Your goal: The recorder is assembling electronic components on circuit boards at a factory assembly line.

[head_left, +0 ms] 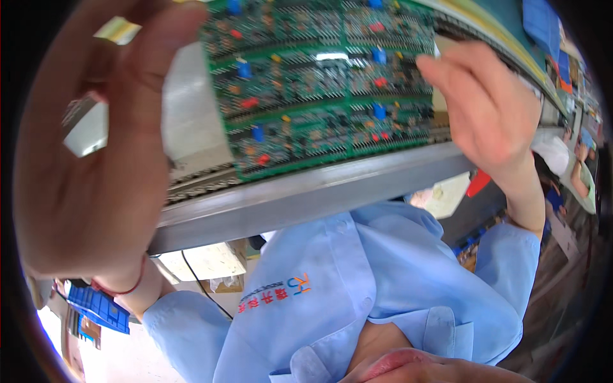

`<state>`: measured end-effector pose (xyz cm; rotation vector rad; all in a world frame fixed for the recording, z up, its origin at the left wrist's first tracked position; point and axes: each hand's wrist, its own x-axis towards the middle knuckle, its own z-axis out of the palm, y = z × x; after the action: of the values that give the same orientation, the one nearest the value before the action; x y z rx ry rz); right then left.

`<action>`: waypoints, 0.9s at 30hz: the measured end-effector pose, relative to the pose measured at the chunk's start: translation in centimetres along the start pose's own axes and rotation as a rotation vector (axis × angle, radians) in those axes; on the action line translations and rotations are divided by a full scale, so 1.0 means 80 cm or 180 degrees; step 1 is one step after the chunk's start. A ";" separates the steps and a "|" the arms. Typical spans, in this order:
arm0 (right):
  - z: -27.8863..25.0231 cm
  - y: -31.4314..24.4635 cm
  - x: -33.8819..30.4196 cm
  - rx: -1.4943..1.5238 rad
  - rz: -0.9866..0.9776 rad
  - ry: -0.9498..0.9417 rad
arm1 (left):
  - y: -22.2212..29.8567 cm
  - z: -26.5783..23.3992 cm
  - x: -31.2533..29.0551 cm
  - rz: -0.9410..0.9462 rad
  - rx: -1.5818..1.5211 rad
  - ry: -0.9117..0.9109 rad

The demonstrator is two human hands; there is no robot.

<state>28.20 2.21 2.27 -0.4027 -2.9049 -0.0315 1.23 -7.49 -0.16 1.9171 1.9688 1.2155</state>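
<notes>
A green circuit board panel (287, 96) spans the space between my two hands, tilted slightly and a little blurred. Its repeated sections carry dark chips and blue, red and yellow parts. Large and close, my left hand (96, 147) is at the panel's left side, its thumb tip at the upper left corner; its other fingers are partly cut off or hidden. With fingers curled and pinched, my right hand (488, 102) grips the panel's right edge. Below the panel runs a grey metal rail (319, 185) with a chain track (204, 185) along it.
The rail passes close in front of my light blue shirt (383, 274). A blue bin (99, 306) stands at the lower left, near a hanging black cable (201, 281). At the far right, another person (581, 169) is by the line.
</notes>
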 end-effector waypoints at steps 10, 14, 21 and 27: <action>0.038 0.059 0.150 0.1025 -0.0093 0.0459 | -0.006 -0.056 0.009 0.0285 0.0869 -0.0457; 0.095 0.053 0.272 0.2673 0.0896 0.0174 | -0.052 -0.075 0.044 0.0051 0.1006 -0.0156; 0.118 0.061 0.322 0.2542 0.0777 -0.0194 | -0.087 -0.065 0.084 -0.0952 0.0236 -0.0015; 0.028 0.052 0.254 0.3017 0.1786 -0.1686 | -0.031 -0.035 0.108 -0.1849 -0.0424 -0.0876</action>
<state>9.78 11.73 4.27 -1.0976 -2.6846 1.6445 -3.95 -0.73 3.83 1.2314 2.0201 0.8432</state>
